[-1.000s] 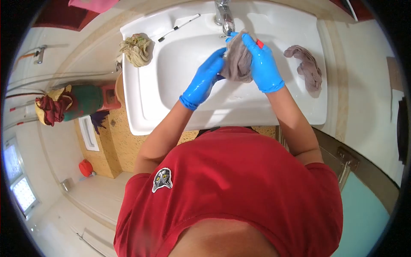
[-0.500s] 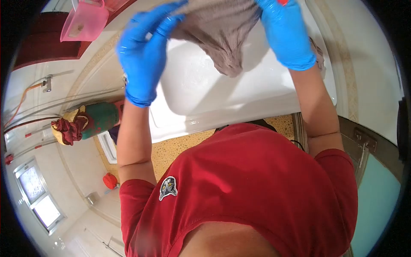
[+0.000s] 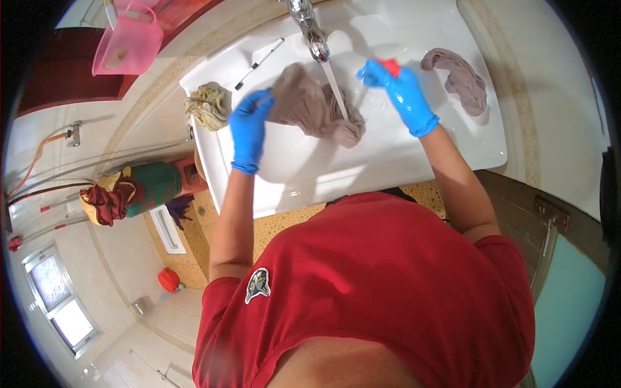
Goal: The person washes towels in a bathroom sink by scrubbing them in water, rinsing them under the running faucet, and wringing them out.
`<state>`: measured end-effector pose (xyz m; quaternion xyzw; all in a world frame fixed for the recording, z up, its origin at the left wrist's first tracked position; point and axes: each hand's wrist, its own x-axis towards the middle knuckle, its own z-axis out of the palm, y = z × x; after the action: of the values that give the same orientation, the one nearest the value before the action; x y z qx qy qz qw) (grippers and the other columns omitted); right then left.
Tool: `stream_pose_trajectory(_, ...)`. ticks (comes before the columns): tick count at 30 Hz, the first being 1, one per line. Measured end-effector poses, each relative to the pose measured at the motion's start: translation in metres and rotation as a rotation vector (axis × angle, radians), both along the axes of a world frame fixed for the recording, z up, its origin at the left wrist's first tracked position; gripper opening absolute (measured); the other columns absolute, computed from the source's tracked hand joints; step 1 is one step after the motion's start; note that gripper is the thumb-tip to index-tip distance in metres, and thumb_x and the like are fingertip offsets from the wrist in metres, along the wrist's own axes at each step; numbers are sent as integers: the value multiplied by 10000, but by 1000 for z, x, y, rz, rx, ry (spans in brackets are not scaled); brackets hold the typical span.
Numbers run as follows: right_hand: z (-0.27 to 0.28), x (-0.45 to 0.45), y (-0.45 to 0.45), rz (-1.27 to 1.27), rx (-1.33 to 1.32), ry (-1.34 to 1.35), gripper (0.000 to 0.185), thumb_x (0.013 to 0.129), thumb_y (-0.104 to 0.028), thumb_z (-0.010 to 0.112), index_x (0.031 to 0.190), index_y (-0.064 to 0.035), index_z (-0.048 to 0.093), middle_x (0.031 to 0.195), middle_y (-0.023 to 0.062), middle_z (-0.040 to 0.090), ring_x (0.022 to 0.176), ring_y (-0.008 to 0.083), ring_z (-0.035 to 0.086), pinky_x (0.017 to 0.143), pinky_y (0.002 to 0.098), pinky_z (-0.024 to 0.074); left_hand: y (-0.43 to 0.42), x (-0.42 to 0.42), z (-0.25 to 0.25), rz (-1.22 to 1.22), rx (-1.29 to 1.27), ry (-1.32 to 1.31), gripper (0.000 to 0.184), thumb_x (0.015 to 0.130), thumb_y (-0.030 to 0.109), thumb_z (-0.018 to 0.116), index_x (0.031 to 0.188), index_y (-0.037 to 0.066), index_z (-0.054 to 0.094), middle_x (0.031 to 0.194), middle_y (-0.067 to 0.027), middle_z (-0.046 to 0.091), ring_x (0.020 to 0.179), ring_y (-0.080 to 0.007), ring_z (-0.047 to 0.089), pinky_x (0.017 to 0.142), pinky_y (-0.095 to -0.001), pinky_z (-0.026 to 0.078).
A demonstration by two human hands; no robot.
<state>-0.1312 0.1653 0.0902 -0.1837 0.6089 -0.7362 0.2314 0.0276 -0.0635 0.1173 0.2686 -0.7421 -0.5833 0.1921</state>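
Observation:
My left hand (image 3: 251, 126), in a blue rubber glove, is closed with thumb and fingers at the left edge of a wet grey-brown cloth (image 3: 299, 107). The cloth stretches rightward from those fingers, and its bunched end rests on the basin floor. Water from the faucet (image 3: 315, 39) runs onto that end. To the right of the stream, my gloved right hand (image 3: 404, 97) is raised over the white basin (image 3: 401, 158), its fingers closed round a small red object (image 3: 390, 66) whose kind I cannot make out. It is apart from the cloth.
A second grey-brown cloth (image 3: 462, 81) lies crumpled on the basin's right side. On the left rim sit a bunched yellowish cloth (image 3: 208, 107) and a slim black-and-white stick (image 3: 259, 63). A pink plastic jug (image 3: 129, 42) hangs at upper left; a green cylinder (image 3: 152, 187) stands beyond the basin.
The cloth was held up between both hands; now it is lowered under the faucet. My right hand has let go of it and moved lower in view. More of the basin shows.

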Motion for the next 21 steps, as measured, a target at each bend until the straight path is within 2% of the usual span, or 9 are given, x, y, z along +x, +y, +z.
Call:
stream_pose_trajectory(2,-34,16,-3,273,124,-128,311,865,-301,579,1042,-47,614,829,49,633,728,103,567,668,239,479,12,16,-30,-22,168,-81,166,834,21,566,982,-7,635,932,-39,634,833,-81,549,743,-221,447)
stream_pose_trajectory(5,-35,53,-15,529,306,-313,360,852,-372,580,1018,-54,603,845,48,633,748,113,579,669,261,483,41,28,-38,-112,189,-67,163,835,17,569,984,-11,630,909,-42,630,813,-96,559,728,-225,456)
stream_pose_trajectory(8,-36,76,-32,529,161,-689,371,834,-419,587,998,-86,599,833,33,624,753,118,585,640,263,478,70,39,-31,-291,-288,-120,210,798,53,624,1007,45,643,876,-86,641,752,-132,584,664,-262,469)
stream_pose_trajectory(9,-37,77,-37,552,179,-731,329,834,-407,585,966,-107,609,828,22,623,749,121,592,634,262,478,78,41,-33,-289,-342,-64,226,789,66,639,1015,64,645,849,-96,633,724,-146,580,650,-267,465)
stream_pose_trajectory(11,-63,72,-40,578,245,-656,307,831,-390,588,955,-110,612,809,20,621,736,121,593,631,253,476,83,45,-37,-330,-419,-41,279,761,52,643,1033,114,653,780,-94,611,666,-199,574,603,-299,462)
stream_pose_trajectory(14,-70,74,-41,579,310,-533,235,809,-311,621,870,-84,626,743,4,601,691,96,570,612,220,451,84,45,-39,-564,-731,-14,318,720,23,632,1011,149,662,761,-73,605,664,-228,580,580,-332,461)
stream_pose_trajectory(18,-100,83,-38,530,326,-498,151,808,-194,621,828,-45,640,764,11,611,698,76,550,624,201,438,98,49,-62,-590,-772,124,360,668,11,623,989,170,658,777,-63,612,687,-257,583,591,-351,472)
stream_pose_trajectory(19,-109,87,-38,489,341,-481,146,814,-183,613,843,-43,642,771,11,612,702,80,553,632,203,441,99,52,-64,-627,-812,85,375,714,47,634,1072,158,625,800,-89,613,714,-258,597,617,-330,483)
stream_pose_trajectory(21,-112,92,-34,396,258,-531,157,824,-173,600,885,-35,643,785,10,612,716,86,556,653,214,446,106,62,-67,-492,-506,-33,390,770,109,636,1154,121,566,859,-97,615,753,-235,611,649,-314,491)
